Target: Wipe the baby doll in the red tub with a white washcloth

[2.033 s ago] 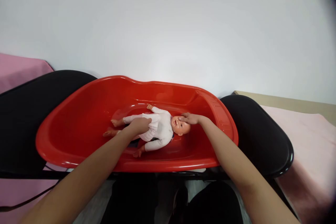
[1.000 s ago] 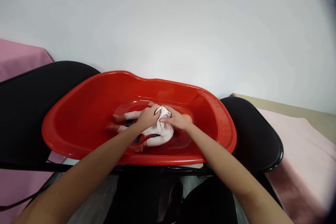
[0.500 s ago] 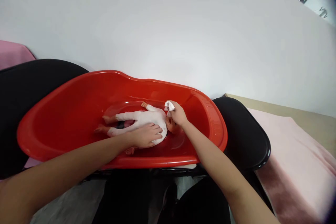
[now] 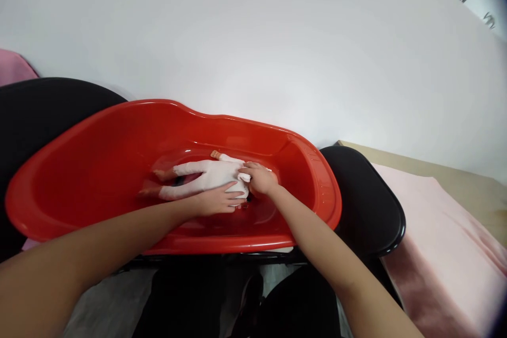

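A baby doll (image 4: 217,173) in a white suit lies on its back in a red baby bathtub (image 4: 99,153), feet to the left and head to the right. My left hand (image 4: 221,200) rests on the near side of its chest, fingers spread out. My right hand (image 4: 259,178) is closed on a small white cloth (image 4: 244,176) at the doll's neck and head. The hand covers most of the doll's head. Water appears to lie shallow in the tub around the doll.
Black rounded surfaces flank the tub, one on the left (image 4: 51,105) and a stool-like black seat (image 4: 362,200) on the right. A pink cloth (image 4: 439,222) drapes over a wooden surface (image 4: 420,166) at far right. Behind the tub rises a white wall (image 4: 253,42).
My right hand has come down and left with the cloth, from above the doll's head to its neck. My left hand has stayed on the chest, its fingers now more spread.
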Demonstrator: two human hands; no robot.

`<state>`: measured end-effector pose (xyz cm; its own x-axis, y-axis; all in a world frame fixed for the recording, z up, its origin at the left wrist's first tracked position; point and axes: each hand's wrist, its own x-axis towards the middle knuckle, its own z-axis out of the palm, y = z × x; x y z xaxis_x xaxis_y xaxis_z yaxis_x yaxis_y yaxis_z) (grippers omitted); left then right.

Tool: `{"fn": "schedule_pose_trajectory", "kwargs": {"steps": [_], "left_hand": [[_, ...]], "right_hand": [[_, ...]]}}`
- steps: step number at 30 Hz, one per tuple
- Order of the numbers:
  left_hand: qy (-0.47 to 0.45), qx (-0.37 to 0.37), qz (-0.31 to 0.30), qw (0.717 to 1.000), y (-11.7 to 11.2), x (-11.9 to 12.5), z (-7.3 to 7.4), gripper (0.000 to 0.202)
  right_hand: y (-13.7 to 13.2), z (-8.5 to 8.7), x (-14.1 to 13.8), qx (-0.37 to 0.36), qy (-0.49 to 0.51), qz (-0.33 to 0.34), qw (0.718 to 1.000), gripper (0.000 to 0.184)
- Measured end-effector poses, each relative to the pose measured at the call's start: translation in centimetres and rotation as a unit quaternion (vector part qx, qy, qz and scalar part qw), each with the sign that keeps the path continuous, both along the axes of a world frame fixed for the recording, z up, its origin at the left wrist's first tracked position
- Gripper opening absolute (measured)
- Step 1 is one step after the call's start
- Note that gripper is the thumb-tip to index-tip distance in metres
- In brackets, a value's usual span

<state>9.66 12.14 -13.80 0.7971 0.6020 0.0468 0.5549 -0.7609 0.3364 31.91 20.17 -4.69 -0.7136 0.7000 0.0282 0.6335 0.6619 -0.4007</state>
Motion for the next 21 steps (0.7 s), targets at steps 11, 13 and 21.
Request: {"fn": "schedule_pose_trajectory", "kwargs": {"steps": [11, 13, 21], "left_hand": [[0.055, 0.140, 0.196, 0.969, 1.3, -1.8, 2.8, 0.067], [0.078, 0.164, 0.236, 0.955, 1.4, -2.2, 3.0, 0.069], [0.134, 0.148, 0.330, 0.923, 1.4, -3.0, 5.6, 0.068]], "right_hand": [[0.4, -0.9, 0.6, 0.068, -0.014, 0.012, 0.998, 0.046], [0.4, -1.1, 0.7, 0.072, -0.010, 0.015, 0.997, 0.046], [-0.1, 0.0, 0.7, 0.089, 0.007, 0.073, 0.993, 0.051]]}}
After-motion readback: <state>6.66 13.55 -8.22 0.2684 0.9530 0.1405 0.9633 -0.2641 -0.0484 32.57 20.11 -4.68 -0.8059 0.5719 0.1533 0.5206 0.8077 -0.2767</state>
